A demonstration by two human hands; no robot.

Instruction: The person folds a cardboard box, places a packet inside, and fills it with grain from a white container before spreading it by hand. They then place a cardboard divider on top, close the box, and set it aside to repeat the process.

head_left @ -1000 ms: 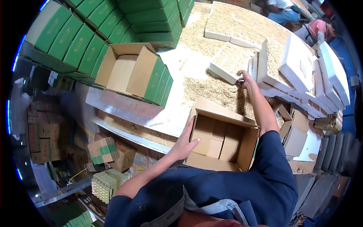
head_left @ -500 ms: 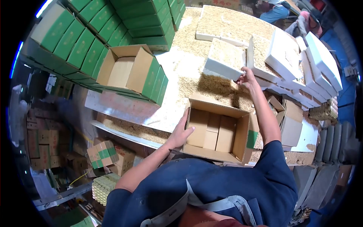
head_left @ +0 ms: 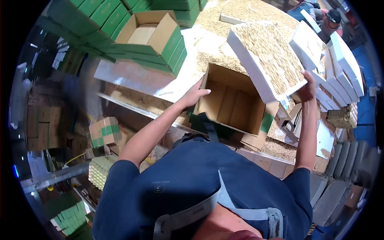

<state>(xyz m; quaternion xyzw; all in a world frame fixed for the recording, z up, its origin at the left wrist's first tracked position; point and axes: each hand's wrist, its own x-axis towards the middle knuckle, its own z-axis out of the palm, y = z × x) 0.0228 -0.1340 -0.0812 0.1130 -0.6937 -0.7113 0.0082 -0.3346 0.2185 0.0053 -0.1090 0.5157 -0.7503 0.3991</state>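
Pale flakes litter the counter near stacked green cartons. Lifted off it, the white foam box now overlaps the open cardboard box, partly shading its mouth; the right hand has its grip closed on one corner, the left hand clasps the cardboard rim

Left fingers holding carton, right fingers gripping tray
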